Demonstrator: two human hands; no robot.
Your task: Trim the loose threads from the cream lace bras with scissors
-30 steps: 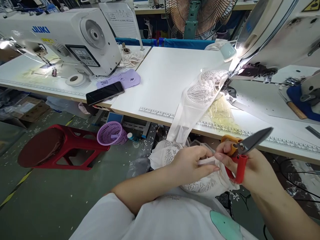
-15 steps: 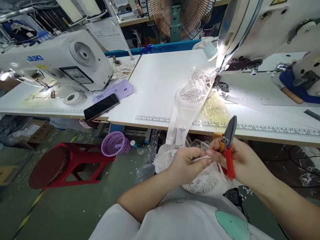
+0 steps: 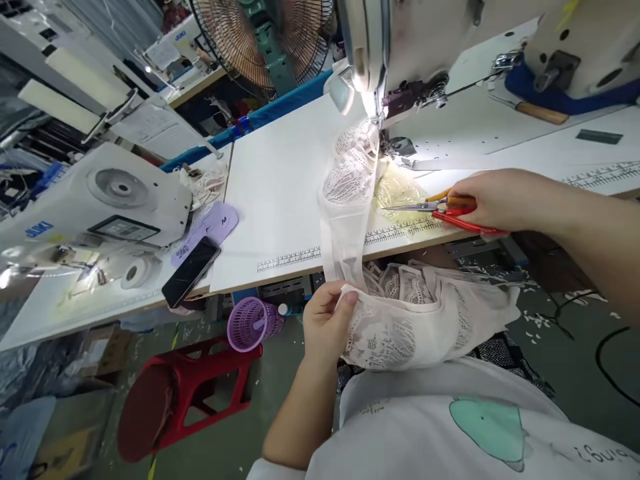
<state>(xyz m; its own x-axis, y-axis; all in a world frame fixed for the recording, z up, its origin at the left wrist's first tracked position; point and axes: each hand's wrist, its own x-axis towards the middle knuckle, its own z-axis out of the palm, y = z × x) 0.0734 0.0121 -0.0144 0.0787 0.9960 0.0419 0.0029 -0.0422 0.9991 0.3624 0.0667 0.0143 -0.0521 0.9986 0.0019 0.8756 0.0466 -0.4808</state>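
My left hand (image 3: 327,321) pinches the edge of a white lace garment (image 3: 400,327) that lies in my lap. A chain of the same lace pieces (image 3: 347,193) runs up over the table edge to the needle of the sewing machine (image 3: 400,40). My right hand (image 3: 493,199) is over the table's front edge, closed on red-and-orange-handled scissors (image 3: 440,208). Their blades point left, flat above a yellowish patch of the white table (image 3: 280,180).
A second white sewing machine (image 3: 95,207) stands at the left, with a tape roll (image 3: 133,272), a black phone (image 3: 190,270) and a purple card (image 3: 213,223) beside it. A fan (image 3: 260,33) is behind. Below are a red stool (image 3: 170,393) and a purple basket (image 3: 250,323).
My right hand left the garment and carried the scissors up to the table's edge. My left hand stayed low on the lace. The view swung to the right.
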